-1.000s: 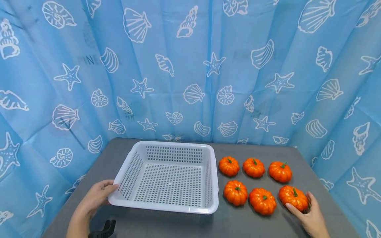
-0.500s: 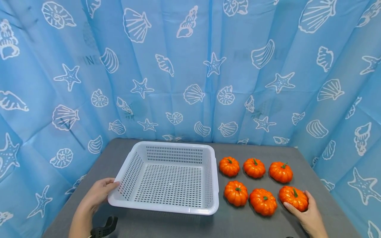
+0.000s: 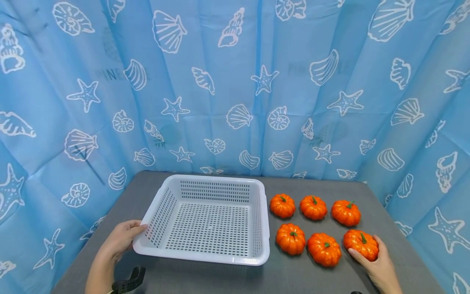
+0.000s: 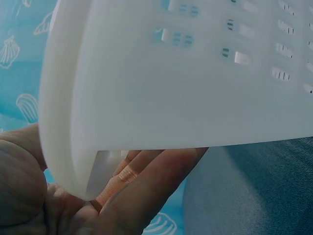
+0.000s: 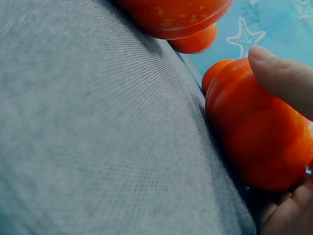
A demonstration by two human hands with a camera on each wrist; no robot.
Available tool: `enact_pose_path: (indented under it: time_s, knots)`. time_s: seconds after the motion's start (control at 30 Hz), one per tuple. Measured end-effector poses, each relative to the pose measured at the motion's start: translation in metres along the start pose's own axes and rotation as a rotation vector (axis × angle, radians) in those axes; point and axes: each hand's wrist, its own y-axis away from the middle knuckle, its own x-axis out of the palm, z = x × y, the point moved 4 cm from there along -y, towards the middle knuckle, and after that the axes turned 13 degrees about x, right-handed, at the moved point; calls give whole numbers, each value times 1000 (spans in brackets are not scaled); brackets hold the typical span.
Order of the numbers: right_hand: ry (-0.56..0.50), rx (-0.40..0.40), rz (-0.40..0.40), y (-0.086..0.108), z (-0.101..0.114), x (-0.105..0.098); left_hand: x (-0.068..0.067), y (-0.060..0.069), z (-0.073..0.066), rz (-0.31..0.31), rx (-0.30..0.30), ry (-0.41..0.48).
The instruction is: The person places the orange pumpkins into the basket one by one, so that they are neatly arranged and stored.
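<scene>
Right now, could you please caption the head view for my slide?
Left hand grips a white basket; right hand holds an orange pumpkin.

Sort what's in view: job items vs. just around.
Job, judging by the hands:
white basket, held by the left hand
pumpkin gripped by the right hand
five other pumpkins, probably

Just around:
blue shell-print curtain
grey table

Basket (image 4: 161, 98) cropped in left-wrist view

Low way barred, room above
Two pumpkins (image 3: 324, 250) stand between the right hand (image 3: 381, 265) and the basket (image 3: 202, 257); over them and the basket's open top, space is free.
</scene>
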Motion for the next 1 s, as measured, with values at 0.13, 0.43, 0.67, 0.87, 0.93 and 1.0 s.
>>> enact_pose_path:
  time_s: [0.13,0.43,0.67,0.87,0.93,1.0]
  knots:
    - [6,1,-3,0,-1,0,0,0,-1,5,2,13]
    - [-7,23,-23,-3,-3,2,-1,1,-3,4,0,18]
    - [17,33,-27,-3,-2,2,-1,2,-1,0,-8,23]
    - [16,48,-36,-1,-2,2,-1,4,-1,5,0,30]
    - [7,54,-41,-1,-2,1,-1,3,-1,5,-1,28]
    - [-5,54,-49,-2,0,1,-1,1,-1,5,0,26]
